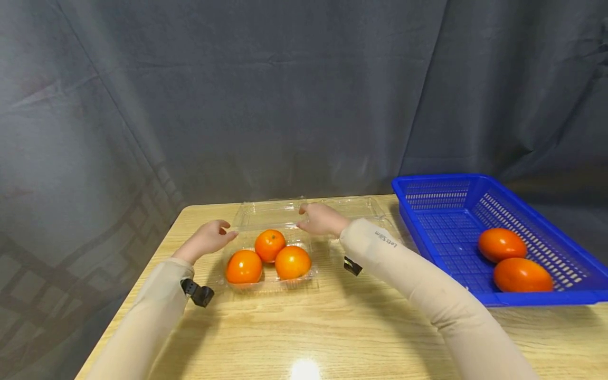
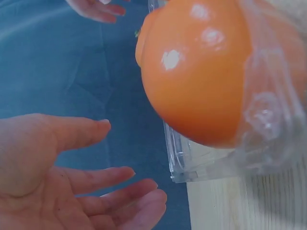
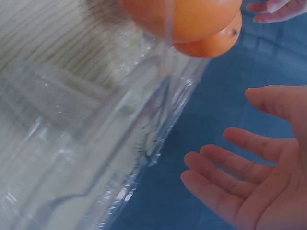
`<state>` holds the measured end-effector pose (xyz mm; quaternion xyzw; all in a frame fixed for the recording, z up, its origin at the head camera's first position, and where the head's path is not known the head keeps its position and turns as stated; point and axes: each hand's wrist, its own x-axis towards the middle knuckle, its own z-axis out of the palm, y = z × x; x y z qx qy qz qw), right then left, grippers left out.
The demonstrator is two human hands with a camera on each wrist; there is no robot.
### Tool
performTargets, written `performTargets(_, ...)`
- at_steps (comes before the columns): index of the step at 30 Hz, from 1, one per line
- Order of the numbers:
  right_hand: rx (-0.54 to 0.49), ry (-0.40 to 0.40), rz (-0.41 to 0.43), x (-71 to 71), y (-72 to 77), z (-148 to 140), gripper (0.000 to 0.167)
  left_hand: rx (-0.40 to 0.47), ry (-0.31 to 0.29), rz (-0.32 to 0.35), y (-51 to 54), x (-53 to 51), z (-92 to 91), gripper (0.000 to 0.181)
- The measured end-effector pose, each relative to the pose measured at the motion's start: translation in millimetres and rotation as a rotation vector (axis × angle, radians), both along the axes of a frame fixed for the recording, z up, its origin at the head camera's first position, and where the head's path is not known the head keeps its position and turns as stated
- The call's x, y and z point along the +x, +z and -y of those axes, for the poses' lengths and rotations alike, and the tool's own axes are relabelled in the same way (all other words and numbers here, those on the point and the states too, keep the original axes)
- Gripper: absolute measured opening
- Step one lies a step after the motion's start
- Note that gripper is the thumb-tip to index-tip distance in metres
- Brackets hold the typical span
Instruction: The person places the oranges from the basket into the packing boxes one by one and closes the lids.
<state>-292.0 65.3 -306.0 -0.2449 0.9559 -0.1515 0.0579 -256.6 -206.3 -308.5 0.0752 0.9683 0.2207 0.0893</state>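
Three oranges point(image 1: 269, 246) sit in a clear plastic clamshell box point(image 1: 266, 287) on the table, its lid point(image 1: 266, 215) folded back behind them. To the left of the box my left hand point(image 1: 209, 240) is held in the air, thumb and fingers apart, with nothing in it. My right hand point(image 1: 320, 219) hovers near the back right of the box, over more clear plastic. Both wrist views show relaxed, spread fingers; the left wrist view has one large orange point(image 2: 196, 72) close by. Whether the right fingertips touch the lid cannot be told from the head view.
On the right stands a blue basket point(image 1: 427, 258) with two orange fruits point(image 1: 522, 275) in it. Another clear plastic container point(image 1: 353, 205) lies between box and basket. A grey curtain point(image 1: 285, 105) hangs behind the wooden table point(image 1: 285, 332).
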Motion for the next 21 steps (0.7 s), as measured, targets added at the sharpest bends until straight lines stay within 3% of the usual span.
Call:
performTargets(10,-0.022,-0.023,0.088,-16.4,-9.1,-7.4,0.049,0.063,0.034,0.145,1.6,-18.5,-2.1,0.064)
performTargets(16,-0.037,-0.042,0.137,-20.4,-15.1,-5.5,0.053,0.071,0.054,0.257,-3.2,-26.6,-3.5,0.072)
performTargets(21,-0.052,-0.034,0.167,-22.6,-19.0,-3.7,0.055,0.103,0.055,0.3,-6.5,-34.0,-2.1,0.076)
